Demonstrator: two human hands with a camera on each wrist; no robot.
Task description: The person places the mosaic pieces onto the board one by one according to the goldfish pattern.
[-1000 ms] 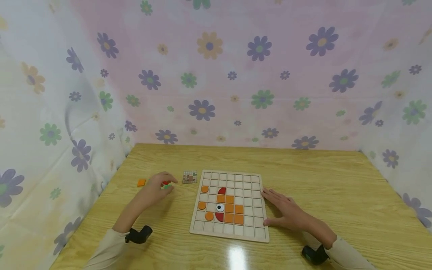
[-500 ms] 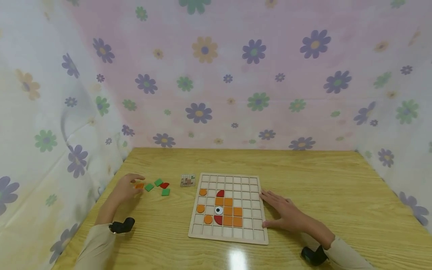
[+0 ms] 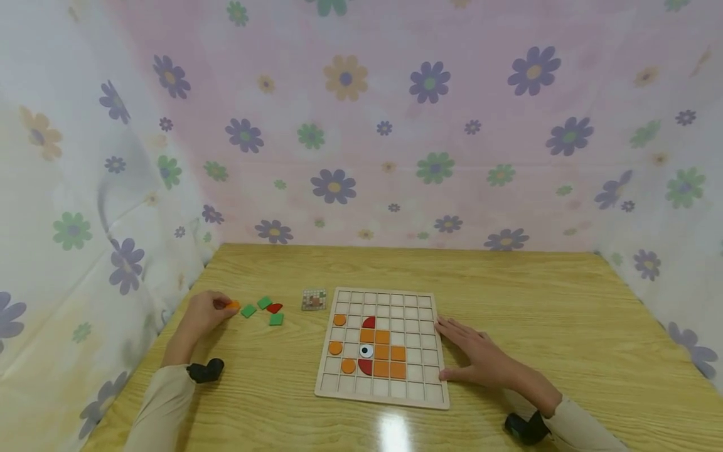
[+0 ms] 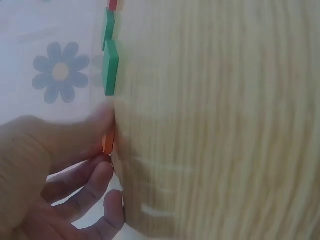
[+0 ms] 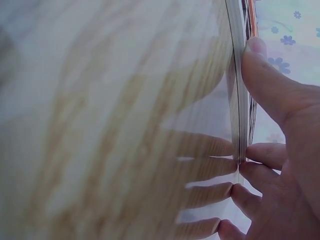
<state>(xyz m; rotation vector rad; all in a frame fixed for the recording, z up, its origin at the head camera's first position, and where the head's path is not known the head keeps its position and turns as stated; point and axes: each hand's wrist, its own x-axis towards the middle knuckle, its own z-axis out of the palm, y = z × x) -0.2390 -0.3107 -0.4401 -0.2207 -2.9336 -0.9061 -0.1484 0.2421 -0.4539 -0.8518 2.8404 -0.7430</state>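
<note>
At the table's left side my left hand (image 3: 203, 312) pinches an orange square tile (image 3: 233, 305) between thumb and fingers, at the tabletop. In the left wrist view a narrow strip of the orange tile (image 4: 108, 142) shows beside the thumb. Just right of it lie several green square tiles (image 3: 248, 311) and a red rounded piece (image 3: 274, 308). My right hand (image 3: 480, 358), fingers spread, rests against the right edge of the wooden grid board (image 3: 415, 373). On the board sit orange squares (image 3: 382, 353), orange discs (image 3: 348, 365), red quarter-rounds (image 3: 366, 366) and an eye piece (image 3: 366, 351).
A small picture card (image 3: 314, 299) with a grid lies just left of the board's upper corner. The wooden table (image 3: 508, 282) ends at a flowered cloth (image 3: 350, 125) behind and at both sides.
My left hand has moved left from the green and red pieces to the orange tile and closed its fingertips on it. My right hand has stayed at the board's edge.
</note>
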